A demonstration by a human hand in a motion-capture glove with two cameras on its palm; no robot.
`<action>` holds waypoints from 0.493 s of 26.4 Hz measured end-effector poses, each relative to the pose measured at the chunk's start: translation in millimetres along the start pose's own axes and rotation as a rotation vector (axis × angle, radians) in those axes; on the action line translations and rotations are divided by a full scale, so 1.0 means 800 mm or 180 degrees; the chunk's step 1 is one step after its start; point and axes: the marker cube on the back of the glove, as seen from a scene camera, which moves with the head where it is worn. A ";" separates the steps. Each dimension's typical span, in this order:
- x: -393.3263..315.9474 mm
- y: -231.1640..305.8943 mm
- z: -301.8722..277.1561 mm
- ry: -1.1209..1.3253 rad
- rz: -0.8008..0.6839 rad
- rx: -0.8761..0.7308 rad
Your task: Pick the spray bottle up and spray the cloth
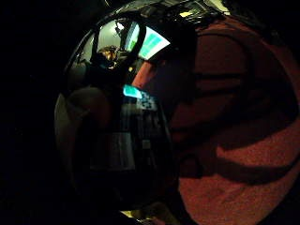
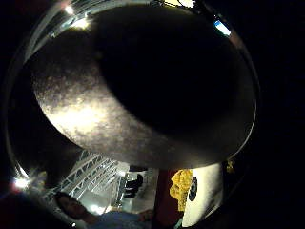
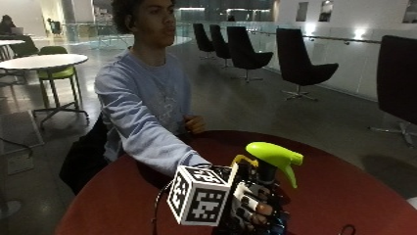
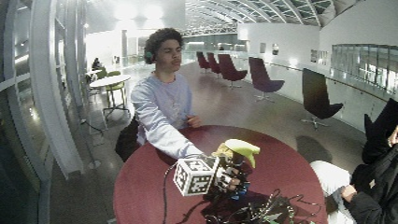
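— Can you read any brand or label on the spray bottle (image 3: 273, 161)?

— No. Your hand covers its body, and no writing on it can be read. Only the lime-green trigger head stands clear above your fingers (image 3: 255, 205), nozzle tilted down and away from you.

— How is your right hand (image 3: 251, 198) set?

— Your arm reaches forward from your shoulder over the red desk (image 3: 338, 191). The fingers are curled round the bottle's neck and body, holding it upright above the desk top.

— And the thumb-side palm view?

— A dark rounded surface fills it, right against your palm. Your bare hand (image 3: 194, 125) rests at the desk edge near your chest, well apart from the bottle.
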 end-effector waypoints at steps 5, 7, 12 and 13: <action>-0.003 0.003 -0.013 0.0053 -0.0079 0.0057; -0.005 0.009 -0.023 0.0071 -0.0112 0.0008; -0.011 0.038 -0.061 -0.0029 -0.0232 -0.0092; -0.012 0.047 -0.070 -0.0067 -0.0262 -0.0098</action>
